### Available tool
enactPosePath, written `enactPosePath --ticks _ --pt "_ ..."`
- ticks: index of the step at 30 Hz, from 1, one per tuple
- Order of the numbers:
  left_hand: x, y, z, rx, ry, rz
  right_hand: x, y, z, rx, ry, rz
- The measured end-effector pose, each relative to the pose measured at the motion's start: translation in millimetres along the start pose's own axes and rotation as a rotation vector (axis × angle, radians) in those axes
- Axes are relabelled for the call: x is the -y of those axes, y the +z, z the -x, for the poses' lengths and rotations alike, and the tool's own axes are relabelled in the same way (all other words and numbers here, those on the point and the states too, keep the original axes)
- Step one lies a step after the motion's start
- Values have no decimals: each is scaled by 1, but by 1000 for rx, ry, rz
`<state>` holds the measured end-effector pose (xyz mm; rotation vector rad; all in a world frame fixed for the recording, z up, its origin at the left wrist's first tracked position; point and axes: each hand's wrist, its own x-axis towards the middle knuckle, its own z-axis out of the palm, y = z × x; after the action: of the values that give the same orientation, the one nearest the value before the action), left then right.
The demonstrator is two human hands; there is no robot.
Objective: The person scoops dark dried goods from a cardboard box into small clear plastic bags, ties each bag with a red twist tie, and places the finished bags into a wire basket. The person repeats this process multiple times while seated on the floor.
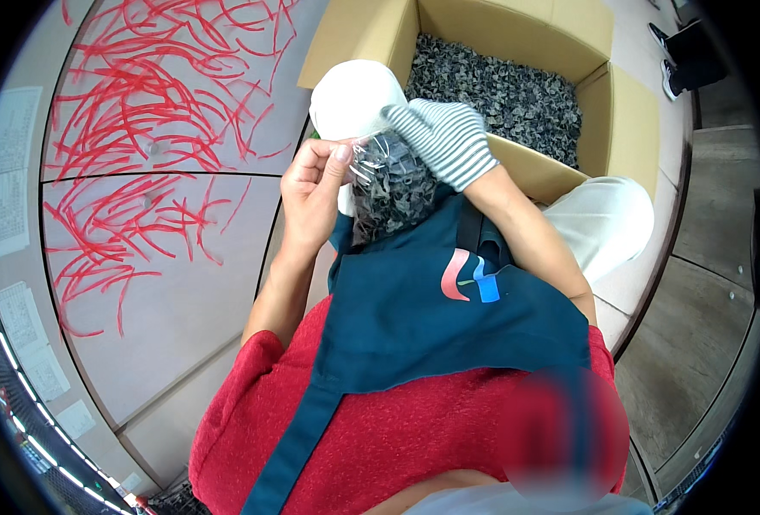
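A clear plastic bag [393,187] full of dark, crinkled dried pieces, perhaps dried wood ear fungus, is held up over my lap. My bare left hand [315,187] pinches its upper left edge between thumb and fingers. On my right hand [444,138] is a grey-and-white striped knit glove; its fingers lie at the top right of the bag, gripping it. Just beyond, an open cardboard box [502,32] holds a thick layer of similar dark pieces [496,90]. The bag's lower end rests near my dark teal apron [431,309].
Many red strips [142,103] lie scattered over pale panels at the left. My knees [602,219] in white trousers flank the box's near side. At the upper right are another person's dark trouser legs and black shoes [669,77]. Papers bearing writing [10,129] are at the far left.
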<state>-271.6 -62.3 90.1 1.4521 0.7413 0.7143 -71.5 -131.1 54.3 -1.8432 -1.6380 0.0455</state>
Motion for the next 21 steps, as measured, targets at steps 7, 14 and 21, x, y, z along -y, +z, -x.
enactPosePath --ticks 7,14,21 --pt "7 -4 -16 -133 -137 153 -57 17 20 -27 834 -977" --pt "-12 25 -55 -95 -188 342 -21 -21 16 209 507 -1306" --pt "-13 85 -99 298 -171 166 -52 -43 7 -194 558 -1102"
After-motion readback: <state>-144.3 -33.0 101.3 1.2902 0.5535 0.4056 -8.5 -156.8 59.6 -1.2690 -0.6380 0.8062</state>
